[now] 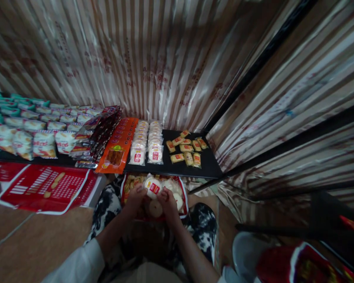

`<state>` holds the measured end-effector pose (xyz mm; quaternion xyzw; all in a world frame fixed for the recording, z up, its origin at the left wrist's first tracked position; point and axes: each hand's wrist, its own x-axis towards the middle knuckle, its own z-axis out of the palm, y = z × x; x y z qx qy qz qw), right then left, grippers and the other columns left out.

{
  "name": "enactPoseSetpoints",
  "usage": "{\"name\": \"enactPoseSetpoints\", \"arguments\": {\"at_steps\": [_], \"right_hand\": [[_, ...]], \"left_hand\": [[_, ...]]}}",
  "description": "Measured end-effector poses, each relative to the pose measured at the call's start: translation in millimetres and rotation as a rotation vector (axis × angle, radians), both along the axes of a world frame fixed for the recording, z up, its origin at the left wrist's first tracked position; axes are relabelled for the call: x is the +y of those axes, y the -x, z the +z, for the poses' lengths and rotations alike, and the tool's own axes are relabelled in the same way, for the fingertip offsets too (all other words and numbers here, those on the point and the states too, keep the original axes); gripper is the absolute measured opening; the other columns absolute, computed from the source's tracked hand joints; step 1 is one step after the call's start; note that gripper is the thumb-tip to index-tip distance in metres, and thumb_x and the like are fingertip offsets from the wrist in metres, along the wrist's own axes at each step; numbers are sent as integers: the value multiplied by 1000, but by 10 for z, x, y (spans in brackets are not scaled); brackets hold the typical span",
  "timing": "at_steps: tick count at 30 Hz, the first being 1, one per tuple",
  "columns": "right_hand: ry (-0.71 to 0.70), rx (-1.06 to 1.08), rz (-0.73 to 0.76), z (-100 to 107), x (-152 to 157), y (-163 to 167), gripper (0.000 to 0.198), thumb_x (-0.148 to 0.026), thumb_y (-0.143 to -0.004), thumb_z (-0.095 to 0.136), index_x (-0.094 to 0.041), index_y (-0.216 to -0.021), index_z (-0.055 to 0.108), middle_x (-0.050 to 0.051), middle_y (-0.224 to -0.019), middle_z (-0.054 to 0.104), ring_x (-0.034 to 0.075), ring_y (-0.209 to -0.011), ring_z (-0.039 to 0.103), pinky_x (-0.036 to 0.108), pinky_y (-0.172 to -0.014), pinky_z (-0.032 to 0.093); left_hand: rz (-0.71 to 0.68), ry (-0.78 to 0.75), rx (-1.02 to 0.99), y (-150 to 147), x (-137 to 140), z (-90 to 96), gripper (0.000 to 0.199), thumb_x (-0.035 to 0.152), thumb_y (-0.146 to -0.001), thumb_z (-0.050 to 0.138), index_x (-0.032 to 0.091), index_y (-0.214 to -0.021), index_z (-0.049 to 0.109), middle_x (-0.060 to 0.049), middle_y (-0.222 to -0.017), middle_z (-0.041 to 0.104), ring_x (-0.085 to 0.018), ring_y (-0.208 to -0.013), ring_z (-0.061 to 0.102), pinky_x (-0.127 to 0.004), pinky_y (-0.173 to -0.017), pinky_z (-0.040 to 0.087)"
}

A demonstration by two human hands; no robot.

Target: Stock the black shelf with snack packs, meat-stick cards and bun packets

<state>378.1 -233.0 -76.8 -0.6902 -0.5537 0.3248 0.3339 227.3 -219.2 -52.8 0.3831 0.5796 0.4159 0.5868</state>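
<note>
Between my two hands is a white round packet of rice crackers (152,186) in clear wrap with a red label. My left hand (136,196) pinches its left edge, and my right hand (166,197) grips its right edge. Beneath them, on my lap, sits an open red bag with a white rim (186,196). Inside the bag, more white packets (177,190) lie on the right and small yellow packets (133,181) on the left. On the black shelf just ahead stand two rows of similar rice cracker packets (155,154).
The black shelf (205,157) carries small yellow biscuit packets (186,148), a flat orange pouch (115,151), dark shiny packs (104,129) and rows of white puffy bags (44,143). A red printed bag (56,188) hangs below. Dark metal poles (259,59) slant at right.
</note>
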Motion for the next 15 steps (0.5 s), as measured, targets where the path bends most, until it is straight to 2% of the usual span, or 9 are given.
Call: {"name": "enactPoseSetpoints", "arguments": {"at_steps": [2,5,7,10,13,15], "right_hand": [[-104,-91,-44,92,48,-54,39,-36,-77,53,-18,-111,58,12,-109,64,23,-94,61,35,-81,50],[-228,-140,74,258,127,-139,44,-37,-77,56,-18,-116,58,11,-116,61,26,-110,52,41,-97,39],[-216,-115,136,336,187,-165,42,-37,-77,55,-18,-115,59,11,-109,64,25,-104,55,39,-93,42],[-139,14,99,377,309,-148,37,-38,-77,54,-17,-106,64,9,-96,67,22,-87,60,34,-79,48],[-88,214,52,377,484,-112,36,-40,-76,54,-17,-103,64,6,-88,68,18,-74,61,29,-66,50],[-94,292,32,377,628,-101,37,-41,-75,54,-17,-102,63,4,-85,68,17,-70,60,27,-62,49]], "left_hand": [[-35,-73,153,41,82,47,20,32,-67,48,19,-80,58,1,-70,64,-16,-65,59,-26,-59,48],[-147,-217,364,95,204,147,27,28,-68,47,19,-87,63,-3,-80,68,-17,-73,61,-27,-68,48],[-239,-285,455,105,282,228,30,27,-69,47,18,-92,64,-5,-86,69,-18,-79,61,-28,-74,48],[-300,-312,509,73,395,362,36,25,-73,46,17,-105,62,-4,-90,68,-17,-79,61,-28,-76,48],[-208,-321,531,1,484,486,49,24,-77,45,17,-125,48,-5,-98,65,-16,-79,61,-28,-75,50],[-126,-393,577,-54,513,546,53,23,-79,43,16,-132,41,-9,-112,60,-17,-92,60,-30,-81,50]]}}
